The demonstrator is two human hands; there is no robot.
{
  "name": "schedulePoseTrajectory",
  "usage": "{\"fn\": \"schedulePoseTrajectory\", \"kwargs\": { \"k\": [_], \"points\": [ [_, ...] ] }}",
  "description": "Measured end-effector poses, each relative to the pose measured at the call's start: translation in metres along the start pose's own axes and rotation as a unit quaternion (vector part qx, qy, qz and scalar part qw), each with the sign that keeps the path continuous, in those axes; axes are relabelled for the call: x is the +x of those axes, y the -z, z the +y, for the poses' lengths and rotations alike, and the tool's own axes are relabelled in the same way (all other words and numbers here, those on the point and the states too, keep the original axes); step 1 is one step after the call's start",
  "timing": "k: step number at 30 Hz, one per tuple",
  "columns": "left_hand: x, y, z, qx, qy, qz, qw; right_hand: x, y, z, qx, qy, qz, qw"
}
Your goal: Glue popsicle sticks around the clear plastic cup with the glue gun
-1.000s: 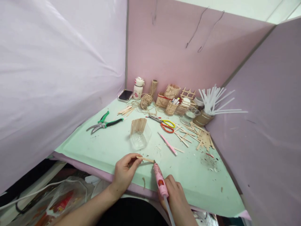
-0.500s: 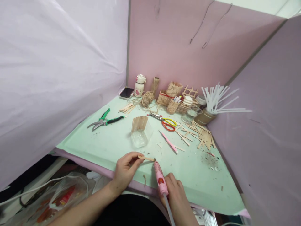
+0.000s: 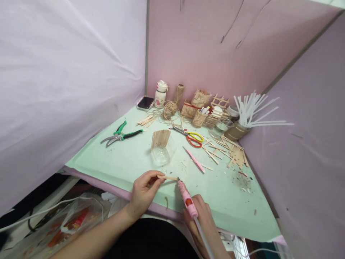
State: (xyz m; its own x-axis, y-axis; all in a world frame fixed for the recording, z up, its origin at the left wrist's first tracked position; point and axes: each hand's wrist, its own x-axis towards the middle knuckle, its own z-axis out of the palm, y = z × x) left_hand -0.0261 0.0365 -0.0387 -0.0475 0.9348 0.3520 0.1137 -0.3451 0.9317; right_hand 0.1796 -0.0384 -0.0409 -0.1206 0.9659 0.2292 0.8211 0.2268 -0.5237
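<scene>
Between thumb and fingers, my left hand pinches one end of a wooden craft stick above the table's front part. My right hand is wrapped round a pink hot glue gun, with a long glue stick running out of its back end. The gun's nozzle is at the free right end of the craft stick. Beyond my hands stands a clear plastic container, with a row of upright craft sticks along its far side.
Green-handled pruning shears lie left; scissors and a pink pen-like tool lie right of the container. Loose craft sticks are scattered farther right. Twine, a bottle, a phone and a holder of glue sticks line the back.
The camera view has shifted slightly. Both hands keep their grips, and the glue gun's nozzle stays at the right end of the craft stick.
</scene>
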Motion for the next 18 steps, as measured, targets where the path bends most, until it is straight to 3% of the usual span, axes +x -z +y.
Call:
{"fn": "schedulePoseTrajectory", "kwargs": {
  "k": [8,14,18],
  "points": [
    [-0.001,-0.001,-0.001,0.022,-0.003,-0.011,1.000,0.006,0.029,-0.013,0.150,-0.069,-0.010,0.986],
    [-0.004,0.001,0.004,0.066,-0.086,-0.030,0.994,0.000,0.027,-0.005,0.134,-0.112,0.002,0.985],
    [-0.004,0.001,0.006,0.098,-0.138,-0.038,0.985,0.005,0.029,-0.012,0.097,-0.061,0.011,0.993]
  ]
}}
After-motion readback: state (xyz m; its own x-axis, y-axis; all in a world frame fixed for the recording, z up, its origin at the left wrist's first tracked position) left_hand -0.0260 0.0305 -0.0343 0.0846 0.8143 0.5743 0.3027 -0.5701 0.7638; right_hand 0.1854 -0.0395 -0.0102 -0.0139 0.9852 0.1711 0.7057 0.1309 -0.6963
